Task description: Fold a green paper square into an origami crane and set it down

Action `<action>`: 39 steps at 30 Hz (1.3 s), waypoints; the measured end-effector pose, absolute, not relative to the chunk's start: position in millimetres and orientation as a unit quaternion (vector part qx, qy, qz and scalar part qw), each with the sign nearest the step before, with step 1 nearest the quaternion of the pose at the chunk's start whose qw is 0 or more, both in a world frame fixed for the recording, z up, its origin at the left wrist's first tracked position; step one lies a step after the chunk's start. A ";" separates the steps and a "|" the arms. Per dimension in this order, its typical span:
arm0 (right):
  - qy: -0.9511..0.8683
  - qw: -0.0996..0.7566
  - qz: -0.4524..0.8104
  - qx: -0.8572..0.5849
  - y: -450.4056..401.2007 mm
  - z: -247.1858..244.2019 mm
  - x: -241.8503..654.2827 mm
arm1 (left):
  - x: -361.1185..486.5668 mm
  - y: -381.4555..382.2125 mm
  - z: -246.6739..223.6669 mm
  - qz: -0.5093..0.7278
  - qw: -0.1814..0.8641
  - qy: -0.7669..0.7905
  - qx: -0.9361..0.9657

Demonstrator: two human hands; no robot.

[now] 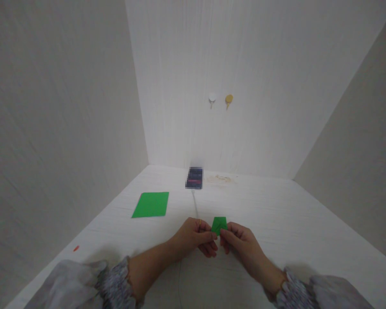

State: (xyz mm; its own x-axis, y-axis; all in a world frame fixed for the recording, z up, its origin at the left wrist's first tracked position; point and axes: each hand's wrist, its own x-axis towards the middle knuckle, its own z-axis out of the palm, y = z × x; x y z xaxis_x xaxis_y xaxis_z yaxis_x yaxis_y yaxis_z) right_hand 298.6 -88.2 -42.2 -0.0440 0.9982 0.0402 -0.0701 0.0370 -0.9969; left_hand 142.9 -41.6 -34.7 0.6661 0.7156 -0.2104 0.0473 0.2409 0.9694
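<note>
Both hands meet low in the middle of the view, just above a white surface (pixel 276 214) that sits in a corner between pale walls. The left hand (pixel 194 236) and the right hand (pixel 241 242) are brought close together, fingertips nearly touching, and between them they pinch a small folded piece of green paper (pixel 219 224). The left hand's fingers close on the paper's lower left corner; the right hand's thumb and forefinger close on its lower right edge. The paper stands up from the fingertips — a compact shape, wider at the top, with a crease running down its middle. A thin ring (pixel 200 222) shows on a finger of the left hand. Both forearms come in from the bottom edge, in loose grey patterned sleeves (pixel 116 279).

Further back and to the left, well apart from the hands, a flat green sheet (pixel 151 204) lies unfolded on the surface. Behind the hands, near the back wall, stands a small dark object (pixel 194 177), blurred so that its details cannot be made out; a thin pale cord (pixel 195 206) runs from it toward the hands. A tiny red scrap (pixel 76 248) lies near the left edge of the surface. On the back wall hang two small hooks — a white hook (pixel 212 98) and, just beside it, a yellow hook (pixel 229 100).
</note>
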 end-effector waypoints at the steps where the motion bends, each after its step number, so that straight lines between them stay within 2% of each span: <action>1: -0.502 0.516 0.521 -0.459 -88.6 -41.0 298.3 | 143.1 -41.6 -34.5 0.235 0.714 0.334 0.569; 39: -0.451 0.537 0.567 -0.433 -90.8 -44.2 300.7 | 141.1 -41.1 -31.2 0.216 0.742 0.291 0.564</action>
